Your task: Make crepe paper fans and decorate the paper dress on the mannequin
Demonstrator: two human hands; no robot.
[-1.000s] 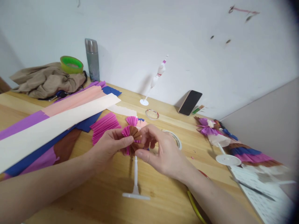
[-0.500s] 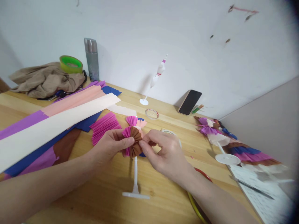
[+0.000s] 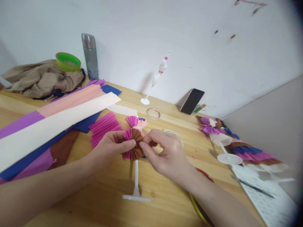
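A white stand rises from the table in front of me, with pleated crepe paper wrapped about its upper part. Brown pleated paper fans out at the front, beside a pink pleated piece. My left hand is closed on this paper from the left, thumb pressed on the brown pleats. From the right, my right hand pinches the brown paper's edge between thumb and forefinger. Above my fingers show pink, peach and blue paper bits. A flat pleated pink sheet lies left of the stand.
Crepe paper strips spread across the left, near a brown cloth, green tape roll and bottle. Behind stand a white figure and a phone. Paper-dressed figures and a pen are at right.
My view has shifted slightly, so everything sits a little differently in the picture. Both hands keep their hold on the pleated paper, with hardly any finger movement.
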